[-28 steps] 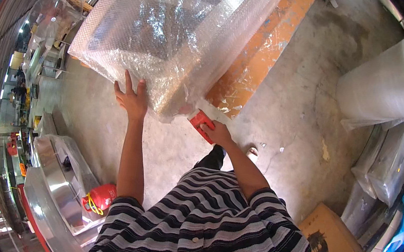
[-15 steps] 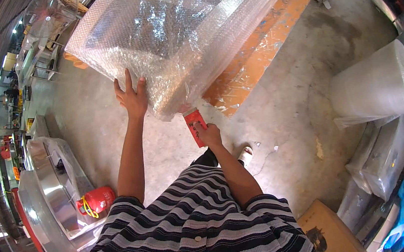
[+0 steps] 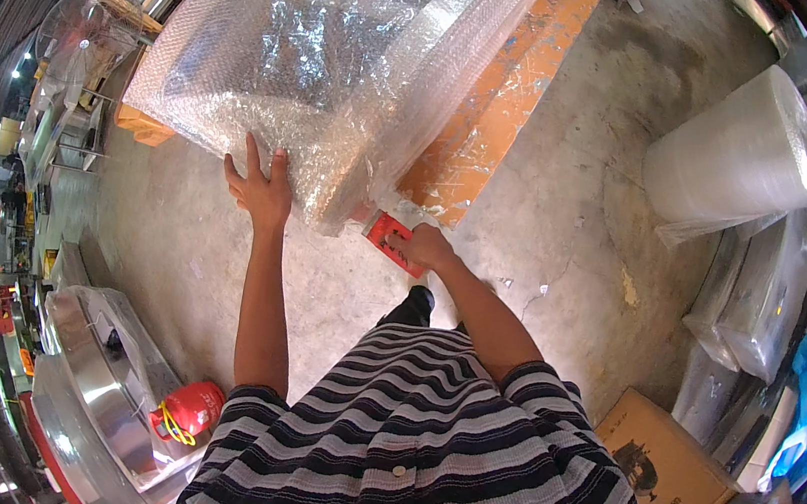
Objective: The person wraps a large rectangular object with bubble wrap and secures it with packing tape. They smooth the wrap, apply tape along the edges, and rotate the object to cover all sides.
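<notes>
A large bulky item lies under clear bubble wrap [image 3: 244, 71] in front of me. My left hand [image 3: 263, 190] is open, its fingers spread against the near edge of the wrap. To its right, my right hand [image 3: 427, 248] is closed around a flat red tool with dark markings, which looks like a tape dispenser [image 3: 388, 234]. The tool's far end touches or nearly touches the wrap's near right corner. What lies under the wrap shows only as a shiny surface.
A scratched orange-brown board [image 3: 502, 103] lies beneath the wrapped item. Right stand a big bubble wrap roll [image 3: 728, 156] and a cardboard box [image 3: 662, 485]. A red gas cylinder [image 3: 193, 410] sits by metal equipment at lower left; a fan [image 3: 87, 37] stands farther off.
The red tape dispenser has tilted flatter, and my right hand has risen slightly. My left hand stays on the wrap. The view has shifted a little, and one foot has moved.
</notes>
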A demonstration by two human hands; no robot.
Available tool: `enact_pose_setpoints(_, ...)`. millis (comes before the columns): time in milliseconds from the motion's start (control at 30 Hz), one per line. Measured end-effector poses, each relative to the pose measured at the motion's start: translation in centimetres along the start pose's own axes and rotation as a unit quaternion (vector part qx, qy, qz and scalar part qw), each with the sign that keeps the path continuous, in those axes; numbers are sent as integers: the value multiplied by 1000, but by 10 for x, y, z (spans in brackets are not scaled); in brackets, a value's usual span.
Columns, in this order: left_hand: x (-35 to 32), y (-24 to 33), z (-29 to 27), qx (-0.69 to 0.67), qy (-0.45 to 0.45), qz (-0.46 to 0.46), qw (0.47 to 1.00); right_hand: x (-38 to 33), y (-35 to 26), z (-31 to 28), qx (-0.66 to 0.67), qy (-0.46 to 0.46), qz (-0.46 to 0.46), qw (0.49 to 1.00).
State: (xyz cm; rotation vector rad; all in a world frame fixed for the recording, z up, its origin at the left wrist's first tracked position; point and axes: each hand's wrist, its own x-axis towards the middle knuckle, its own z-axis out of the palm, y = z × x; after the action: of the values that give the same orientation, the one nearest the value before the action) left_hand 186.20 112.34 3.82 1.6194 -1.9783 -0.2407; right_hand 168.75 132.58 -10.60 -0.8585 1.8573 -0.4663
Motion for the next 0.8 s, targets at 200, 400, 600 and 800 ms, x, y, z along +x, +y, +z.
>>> enact_pose_setpoints(200, 1, -3, 3, 8, -1, 10, 1000, -20, -30, -31, -172, 98, -113, 974)
enact_pose_setpoints(400, 3, -4, 2, 19, -6, 5, 1000, -24, -28, -14, -175, 138, -111, 969)
enact_pose_setpoints(600, 8, 4, 0, 33, -39, -13, 999, -11, 21, 31, -178, 138, -78, 971)
enact_pose_setpoints(800, 13, 1, -12, 27, -96, -61, 993, -34, 87, 61, -122, 42, -48, 991)
